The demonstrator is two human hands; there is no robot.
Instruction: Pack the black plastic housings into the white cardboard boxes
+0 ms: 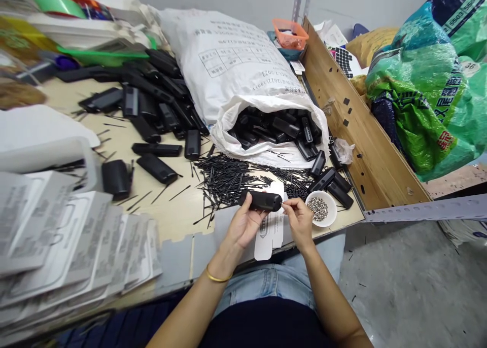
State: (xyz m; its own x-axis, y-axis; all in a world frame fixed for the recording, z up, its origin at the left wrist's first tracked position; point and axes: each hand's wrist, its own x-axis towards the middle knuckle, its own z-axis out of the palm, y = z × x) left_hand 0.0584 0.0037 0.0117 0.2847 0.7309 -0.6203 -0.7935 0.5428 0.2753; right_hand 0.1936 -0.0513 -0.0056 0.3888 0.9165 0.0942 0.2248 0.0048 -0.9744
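Note:
My left hand [245,220] is closed around a black oblong plastic device [262,201], its rounded end turned to the right. At that end my right hand [299,218] pinches with thumb and forefinger; whatever sits between the fingertips is too small to make out. Just right of this hand stands a white bowl [332,217] of small shiny metal pieces [317,208]. Beneath the hands lies a flat white printed carton [263,249]. Beyond them spreads a heap of thin black sticks [224,178], partly hidden by the device.
A white woven sack [236,54] lies open toward me, full of black devices [285,127]. More black devices [152,94] are piled at its left. Folded printed boxes [72,236] stack at the near left. A wooden board [365,150] edges the right side, with green bags [429,94] beyond.

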